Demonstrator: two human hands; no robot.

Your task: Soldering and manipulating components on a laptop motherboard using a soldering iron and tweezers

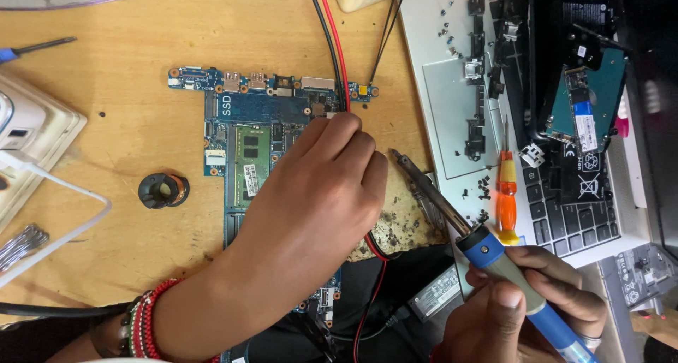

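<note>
The blue circuit board (258,133) lies flat on the wooden table (120,116) and serves as the landmark. The person's left hand (321,193) rests across the board's right half, fingers curled together and pressing down near the board's upper right edge, where a red wire (337,45) and a black wire (323,38) run in from above; whether the fingertips pinch those wires cannot be told, since the hand covers the spot. A band of red beaded bracelets (145,320) circles that wrist, below and left of the board.

To the right of the board and lower, the right hand (522,310) grips a soldering iron (487,250) by its blue and grey handle, fingers wrapped closed around it. The iron's dark metal tip points up and left toward the board's right edge, ending just beside the left hand's knuckles without touching them.

Further right of the board, an orange screwdriver (506,193) lies on an opened silver laptop (452,73), among loose small screws. Left of the board sits a small black ring-shaped part (162,191), well apart from either hand, and a green memory module (252,162) is seated in the board's middle
</note>
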